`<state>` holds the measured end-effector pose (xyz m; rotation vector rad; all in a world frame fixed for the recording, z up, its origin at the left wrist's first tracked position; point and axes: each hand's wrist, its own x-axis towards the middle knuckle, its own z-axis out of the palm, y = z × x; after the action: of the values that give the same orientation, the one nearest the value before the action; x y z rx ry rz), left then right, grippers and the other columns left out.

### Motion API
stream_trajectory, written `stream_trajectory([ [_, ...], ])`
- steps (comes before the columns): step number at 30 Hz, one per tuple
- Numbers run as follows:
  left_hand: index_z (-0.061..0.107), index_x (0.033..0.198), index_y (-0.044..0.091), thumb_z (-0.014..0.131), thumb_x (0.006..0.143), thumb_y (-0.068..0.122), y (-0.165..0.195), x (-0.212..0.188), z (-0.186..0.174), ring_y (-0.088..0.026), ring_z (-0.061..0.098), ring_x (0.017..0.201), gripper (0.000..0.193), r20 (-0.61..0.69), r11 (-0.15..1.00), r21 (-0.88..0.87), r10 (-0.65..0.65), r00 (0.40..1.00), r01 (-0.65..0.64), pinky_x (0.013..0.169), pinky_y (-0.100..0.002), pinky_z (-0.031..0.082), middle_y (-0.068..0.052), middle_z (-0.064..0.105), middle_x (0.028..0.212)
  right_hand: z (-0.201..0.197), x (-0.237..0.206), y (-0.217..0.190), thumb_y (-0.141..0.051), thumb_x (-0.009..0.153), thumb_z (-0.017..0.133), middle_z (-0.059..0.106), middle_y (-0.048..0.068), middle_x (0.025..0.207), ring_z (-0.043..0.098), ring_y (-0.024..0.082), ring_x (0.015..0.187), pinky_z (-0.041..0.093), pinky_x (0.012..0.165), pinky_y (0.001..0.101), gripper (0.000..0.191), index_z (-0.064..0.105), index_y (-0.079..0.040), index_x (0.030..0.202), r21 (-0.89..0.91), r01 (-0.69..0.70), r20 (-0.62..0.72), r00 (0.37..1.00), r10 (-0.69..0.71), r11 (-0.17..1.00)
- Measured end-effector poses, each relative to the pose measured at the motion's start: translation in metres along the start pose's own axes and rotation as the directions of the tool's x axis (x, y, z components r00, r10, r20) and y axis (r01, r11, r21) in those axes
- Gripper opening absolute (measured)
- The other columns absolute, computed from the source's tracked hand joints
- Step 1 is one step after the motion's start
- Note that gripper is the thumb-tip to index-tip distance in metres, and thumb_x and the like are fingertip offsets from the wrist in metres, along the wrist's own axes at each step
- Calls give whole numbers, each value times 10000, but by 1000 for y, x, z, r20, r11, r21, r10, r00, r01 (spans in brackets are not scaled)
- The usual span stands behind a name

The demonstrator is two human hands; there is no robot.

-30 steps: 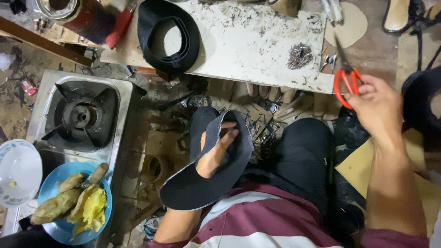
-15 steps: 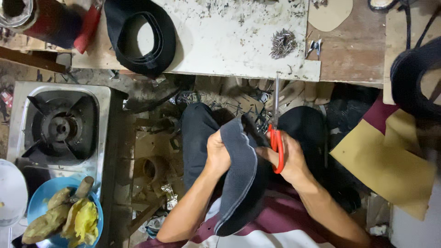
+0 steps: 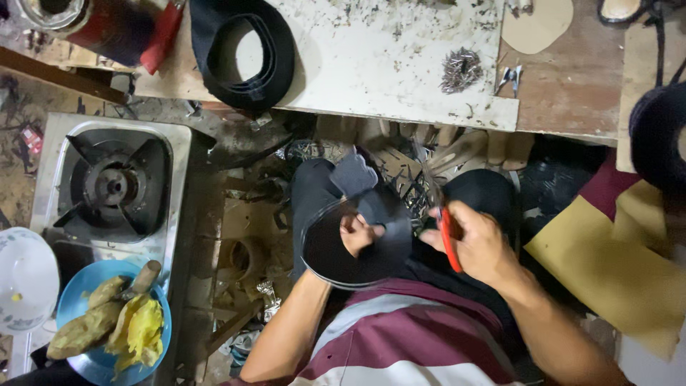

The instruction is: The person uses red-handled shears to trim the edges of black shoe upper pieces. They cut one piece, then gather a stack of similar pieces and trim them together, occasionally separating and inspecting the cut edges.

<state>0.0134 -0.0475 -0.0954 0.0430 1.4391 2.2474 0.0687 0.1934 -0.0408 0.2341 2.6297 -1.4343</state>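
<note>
— What is shown in the head view?

— A dark curved piece of sheet material is held over the lap of a seated person in a maroon-and-white striped shirt. It is gripped by the left hand, whose fingers are curled shut around its inner edge. Red-handled scissors are clasped in the right hand, which is closed through the handles; the blades are pointed up and away, just beside the dark piece. Whether the blades are touching it cannot be told.

— And what is seen around the hands?

— A pale, littered workboard is laid across the top of the frame. On it a coil of black strip is set at the left, and a small heap of metal tacks at the right. A single-burner gas stove is placed at the left, well apart from the hands. Below it a blue plate bearing yellow cooked pieces is seen, with a white dish just beside it. Yellow-brown sheets are spread at the right.
</note>
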Motion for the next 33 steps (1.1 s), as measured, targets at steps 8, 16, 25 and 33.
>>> stream_trajectory([
  [8,442,1572,78,761,772,-28,32,1,-35,-57,425,622,868,-22,940,332,-73,997,76,598,-211,366,43,475,691,-39,-17,-33,-438,579,901,716,88,917,697,327,722,553,620,390,606,713,-71,1022,-428,332,72,940,-334,841],
  [16,506,1524,46,733,741,-10,37,12,-44,-8,397,647,817,143,972,198,-160,977,130,593,-172,340,139,681,1087,-60,-13,-51,-493,585,860,712,86,846,707,298,668,553,612,406,596,733,-73,989,-655,444,196,882,-429,612],
  [25,463,1510,-36,723,683,-84,7,16,-61,-53,440,527,869,195,976,-89,-181,964,201,467,-244,284,71,557,758,-80,-4,-56,-461,677,780,650,8,798,681,244,653,523,571,375,369,725,-239,966,-646,679,433,702,-565,349],
  [33,481,1485,28,729,731,-60,9,15,-67,-51,405,390,798,249,972,-36,-216,944,232,389,-214,277,68,489,529,-84,2,-52,-571,651,783,610,18,741,668,216,571,538,514,351,600,740,-123,1047,-745,557,438,823,-362,368],
])
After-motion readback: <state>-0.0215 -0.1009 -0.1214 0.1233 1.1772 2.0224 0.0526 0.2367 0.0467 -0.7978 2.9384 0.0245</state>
